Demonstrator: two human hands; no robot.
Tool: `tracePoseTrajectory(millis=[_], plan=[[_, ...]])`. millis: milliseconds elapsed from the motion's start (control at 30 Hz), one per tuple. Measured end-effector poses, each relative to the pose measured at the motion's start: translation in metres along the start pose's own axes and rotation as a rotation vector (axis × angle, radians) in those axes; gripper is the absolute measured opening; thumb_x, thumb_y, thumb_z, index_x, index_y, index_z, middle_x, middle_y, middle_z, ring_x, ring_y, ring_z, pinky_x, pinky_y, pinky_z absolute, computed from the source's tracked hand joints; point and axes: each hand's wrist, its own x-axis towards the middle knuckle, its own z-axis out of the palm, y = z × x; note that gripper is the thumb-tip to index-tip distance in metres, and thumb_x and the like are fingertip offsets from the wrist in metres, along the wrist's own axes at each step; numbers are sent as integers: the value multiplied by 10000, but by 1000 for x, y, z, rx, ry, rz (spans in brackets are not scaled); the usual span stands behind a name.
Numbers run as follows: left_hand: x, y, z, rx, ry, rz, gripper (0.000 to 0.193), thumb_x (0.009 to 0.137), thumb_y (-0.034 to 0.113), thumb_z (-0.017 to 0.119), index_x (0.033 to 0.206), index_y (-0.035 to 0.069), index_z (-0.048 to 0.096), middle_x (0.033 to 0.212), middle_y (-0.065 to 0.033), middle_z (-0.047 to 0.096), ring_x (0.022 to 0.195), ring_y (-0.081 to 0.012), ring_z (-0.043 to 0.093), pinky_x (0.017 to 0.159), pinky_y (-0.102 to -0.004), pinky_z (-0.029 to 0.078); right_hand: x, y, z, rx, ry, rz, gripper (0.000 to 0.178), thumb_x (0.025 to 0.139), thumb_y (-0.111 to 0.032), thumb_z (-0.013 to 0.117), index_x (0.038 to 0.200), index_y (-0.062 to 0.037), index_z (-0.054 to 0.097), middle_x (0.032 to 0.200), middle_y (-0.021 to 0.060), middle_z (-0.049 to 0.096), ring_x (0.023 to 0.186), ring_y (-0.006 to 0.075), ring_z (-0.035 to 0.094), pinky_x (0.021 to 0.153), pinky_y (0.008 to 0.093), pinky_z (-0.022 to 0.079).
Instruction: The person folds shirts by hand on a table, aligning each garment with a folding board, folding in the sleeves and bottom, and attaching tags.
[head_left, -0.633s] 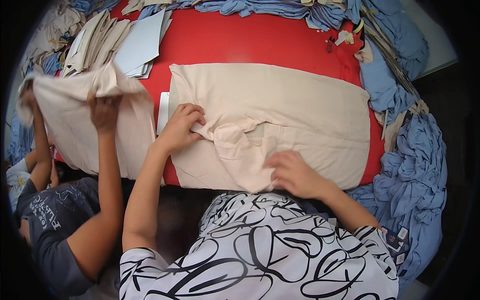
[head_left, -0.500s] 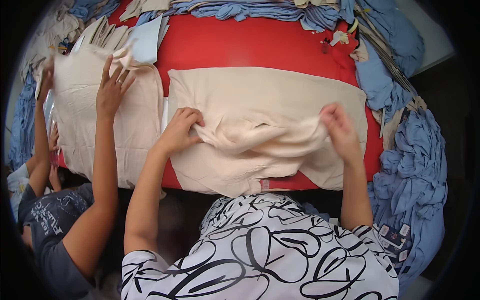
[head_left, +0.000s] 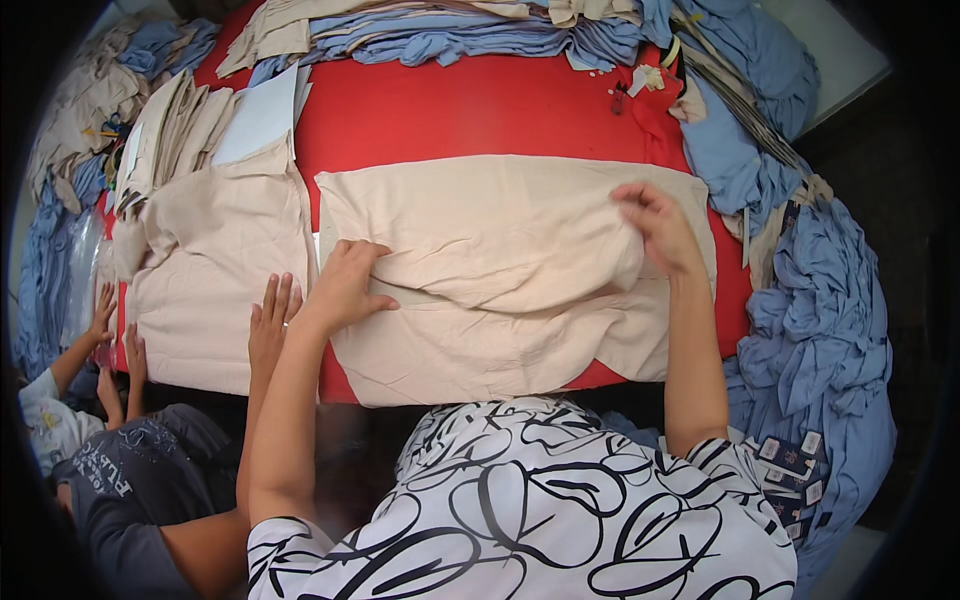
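A beige garment (head_left: 500, 230) lies spread across the near side of the red table, its upper layer bunched in soft folds through the middle. On its left part rests my left hand (head_left: 345, 285), thumb and fingers apart on the cloth. My right hand (head_left: 655, 225) is over the right part of the garment, fingers loosely bent and apart, beside a raised fold. I see no cloth pinched between those fingers, though they are slightly blurred.
To my left, a co-worker's hands (head_left: 270, 310) lie by another beige garment (head_left: 215, 270). Folded beige pieces (head_left: 170, 130) and a white board (head_left: 255, 115) stand behind it. Blue garments (head_left: 825, 310) heap at the right; a blue and beige stack (head_left: 450, 35) lines the far side.
The garment's bunched upper layer has been laid flatter and further away from me. My right hand has loosened from the cloth. The co-worker's hands have come down onto the neighbouring garment.
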Motion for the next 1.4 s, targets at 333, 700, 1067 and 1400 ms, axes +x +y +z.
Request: tracePoseTrajectory(millis=[333,700,1067,1400], plan=[[-4,-4,8,16,103,35,859,559,217,886,1310,93,486,1252,-129,483,1148,-332,463,993,-411,411,57,12,-17,-567,86,-44,413,822,-17,651,1233,-38,619,1160,84,633,988,184,603,902,286,468],[-12,2,3,-62,14,2,808,604,175,860,1346,182,541,1196,-137,477,1137,-320,469,988,-391,412,-16,49,70,-1142,239,-432,218,883,-79,588,1085,-23,650,1111,137,609,1053,326,548,942,396,437],[-5,29,12,147,314,92,548,723,244,784,1232,117,626,1258,-126,517,1160,-314,471,985,-415,413,50,61,10,-1158,554,-25,254,822,-230,713,986,-53,632,999,95,628,978,307,571,823,440,436],[43,103,73,135,412,40,439,839,229,690,1240,68,613,1260,-141,551,1110,-331,516,959,-414,425,46,50,-4,-1083,479,-374,166,778,-140,719,839,-52,593,859,90,607,873,274,568,786,401,447]])
